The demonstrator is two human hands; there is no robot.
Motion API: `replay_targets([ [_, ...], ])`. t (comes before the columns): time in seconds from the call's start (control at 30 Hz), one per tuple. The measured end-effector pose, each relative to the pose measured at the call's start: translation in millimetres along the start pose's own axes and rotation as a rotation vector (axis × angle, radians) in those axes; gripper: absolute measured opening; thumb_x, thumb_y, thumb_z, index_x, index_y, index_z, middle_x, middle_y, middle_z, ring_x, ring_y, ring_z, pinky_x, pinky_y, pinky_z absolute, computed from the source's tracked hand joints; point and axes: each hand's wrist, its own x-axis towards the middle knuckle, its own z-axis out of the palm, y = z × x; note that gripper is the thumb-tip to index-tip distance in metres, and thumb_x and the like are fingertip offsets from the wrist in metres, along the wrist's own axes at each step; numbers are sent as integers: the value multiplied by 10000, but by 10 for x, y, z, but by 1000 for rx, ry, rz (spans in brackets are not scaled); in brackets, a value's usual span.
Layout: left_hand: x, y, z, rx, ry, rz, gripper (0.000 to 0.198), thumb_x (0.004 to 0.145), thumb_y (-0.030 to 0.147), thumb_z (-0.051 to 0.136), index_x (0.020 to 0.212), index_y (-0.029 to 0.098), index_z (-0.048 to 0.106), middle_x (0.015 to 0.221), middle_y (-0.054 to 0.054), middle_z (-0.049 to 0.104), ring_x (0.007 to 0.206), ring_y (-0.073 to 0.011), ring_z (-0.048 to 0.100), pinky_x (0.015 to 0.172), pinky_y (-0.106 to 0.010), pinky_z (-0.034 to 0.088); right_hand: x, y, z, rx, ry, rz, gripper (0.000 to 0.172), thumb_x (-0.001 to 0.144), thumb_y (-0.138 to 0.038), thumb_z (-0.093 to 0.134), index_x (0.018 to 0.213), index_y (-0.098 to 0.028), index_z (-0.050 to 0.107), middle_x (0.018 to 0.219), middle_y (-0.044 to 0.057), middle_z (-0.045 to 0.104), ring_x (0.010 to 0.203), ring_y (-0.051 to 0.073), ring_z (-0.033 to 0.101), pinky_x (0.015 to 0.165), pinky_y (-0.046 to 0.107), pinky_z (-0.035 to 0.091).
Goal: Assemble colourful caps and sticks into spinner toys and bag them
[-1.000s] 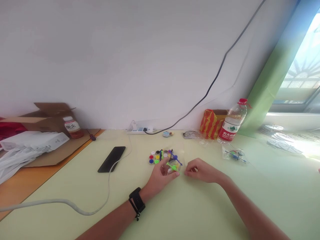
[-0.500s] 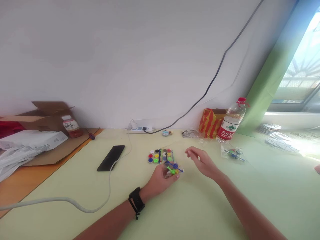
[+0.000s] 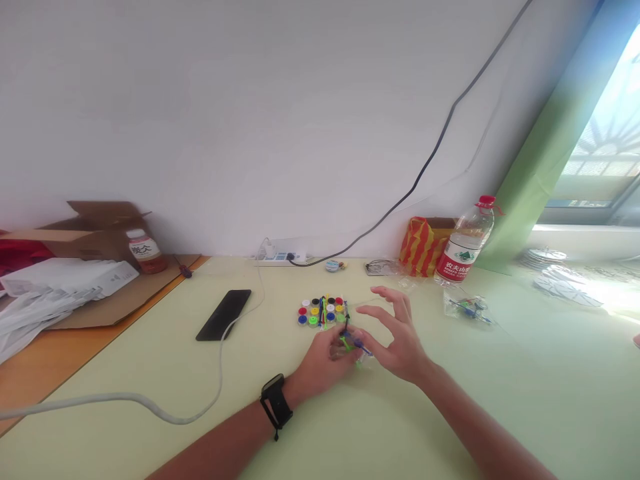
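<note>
My left hand [image 3: 325, 363], with a black watch on its wrist, holds a clear plastic bag of small coloured parts [image 3: 357, 345], green, blue and black among them. Just right of the bag is my right hand [image 3: 403, 340], its fingers spread and the thumb close to the bag. Beyond my left hand, small round pots with coloured lids [image 3: 313, 312] stand in rows on the table. Thin coloured sticks [image 3: 324, 312] lie between the pots.
A black phone [image 3: 224, 315] and a white cable [image 3: 220, 360] lie left. Behind are a power strip [image 3: 283, 257], a striped bag [image 3: 417, 248] and a large water bottle [image 3: 463, 250]. Another small plastic bag [image 3: 467, 308] lies right. Boxes [image 3: 95, 233] stand far left.
My right hand has moved left and toward the bag, and its fingers have spread from a loose curl. The bag in my left hand has tilted slightly.
</note>
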Motion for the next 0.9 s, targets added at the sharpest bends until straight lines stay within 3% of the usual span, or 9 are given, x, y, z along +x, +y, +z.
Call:
replay_targets([
  [0.27, -15, 10, 12, 60, -54, 41, 184, 917, 304, 652, 1039, 166, 651, 952, -60, 684, 857, -188, 636, 707, -265, 499, 8, -27, -37, 15, -145, 27, 295, 874, -320, 698, 1169, -319, 719, 1492, 86, 355, 1391, 347, 334, 1112, 556, 370],
  [0.43, -15, -18, 4, 102, -36, 36, 271, 898, 288, 676, 1147, 183, 664, 1028, -73, 716, 890, -204, 670, 755, -289, 543, 46, 16, -124, 26, -96, 56, 145, 926, -238, 604, 987, -255, 734, 1387, 95, 488, 1315, 312, 416, 1105, 530, 367],
  [0.6, -20, -68, 6, 139, 24, 49, 320, 883, 291, 701, 1193, 215, 684, 1108, -77, 738, 1036, -245, 680, 899, -343, 552, 105, 110, -225, 20, -138, 101, 203, 934, -191, 563, 809, -244, 714, 1227, 75, 608, 1215, 292, 485, 1054, 514, 398],
  [0.77, -20, -37, 2, 123, -5, 43, 347, 892, 294, 694, 1229, 215, 671, 1166, -85, 730, 1071, -247, 680, 923, -348, 546, 170, 102, -323, -12, -237, 127, 135, 934, -290, 623, 853, -262, 727, 1239, 67, 618, 1230, 294, 488, 1058, 514, 406],
  [0.9, -16, -9, 2, 113, -31, 48, 324, 909, 299, 669, 1218, 202, 664, 1111, -82, 731, 995, -231, 679, 828, -316, 550, 180, 42, -349, 13, -332, 102, 126, 933, -358, 648, 945, -296, 757, 1311, 68, 586, 1282, 298, 462, 1062, 502, 424],
])
